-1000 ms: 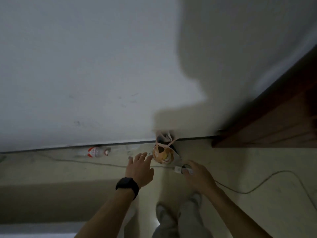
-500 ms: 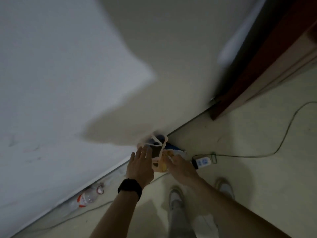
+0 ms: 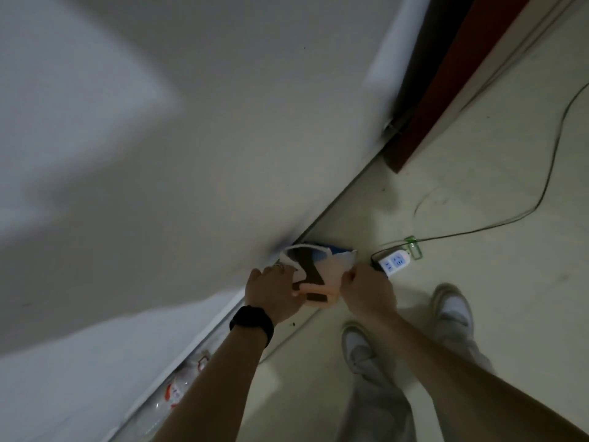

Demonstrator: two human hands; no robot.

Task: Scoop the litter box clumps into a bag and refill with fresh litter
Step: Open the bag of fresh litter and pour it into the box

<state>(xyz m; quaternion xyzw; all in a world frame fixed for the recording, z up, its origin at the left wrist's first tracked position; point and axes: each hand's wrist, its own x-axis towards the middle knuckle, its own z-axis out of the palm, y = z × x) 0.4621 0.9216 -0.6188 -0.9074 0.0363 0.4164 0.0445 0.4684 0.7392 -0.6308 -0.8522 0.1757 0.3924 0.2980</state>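
Both hands pinch the thin peach plastic bag (image 3: 322, 282) by its rim, left hand (image 3: 272, 293) and right hand (image 3: 366, 290) on opposite sides, low against the wall. Risk: the white power strip (image 3: 390, 261) lies just beyond the right fingers (image 3: 349, 277); a hard pull could snag its cable (image 3: 497, 225) or tear the film.

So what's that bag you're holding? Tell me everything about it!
The bag looks like thin, crinkly plastic, pale peach with dark brown and blue patches. It sits low by the wall, just above the floor. The left hand grips one side and the right hand the other, pulling its looped handles apart. What's inside is hidden.
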